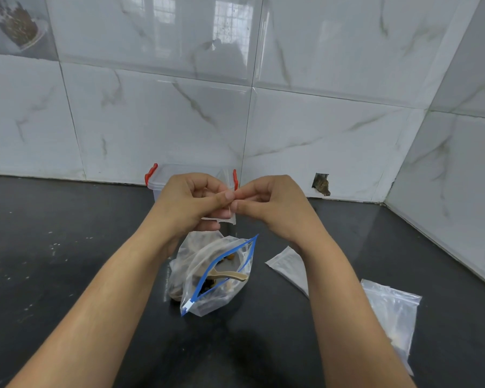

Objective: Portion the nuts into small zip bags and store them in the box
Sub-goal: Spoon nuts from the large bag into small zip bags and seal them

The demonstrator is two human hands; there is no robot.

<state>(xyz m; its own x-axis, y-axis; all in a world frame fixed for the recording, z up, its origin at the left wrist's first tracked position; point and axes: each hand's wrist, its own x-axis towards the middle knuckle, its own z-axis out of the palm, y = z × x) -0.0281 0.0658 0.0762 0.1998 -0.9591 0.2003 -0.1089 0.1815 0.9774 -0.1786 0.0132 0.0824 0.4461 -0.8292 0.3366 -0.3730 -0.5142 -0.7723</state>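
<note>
Small zip bag [219,219] held above surface [67,247], top edge level, left-right, mostly hidden. Left hand [191,203] and right hand [269,203] both pinch it. Below, big nut bag [216,278], blue zip open, mouth facing up-right. Box [158,183] behind.

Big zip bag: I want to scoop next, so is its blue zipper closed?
No, the big zip bag gapes open on the counter, and a scoop shows through its mouth.
</note>
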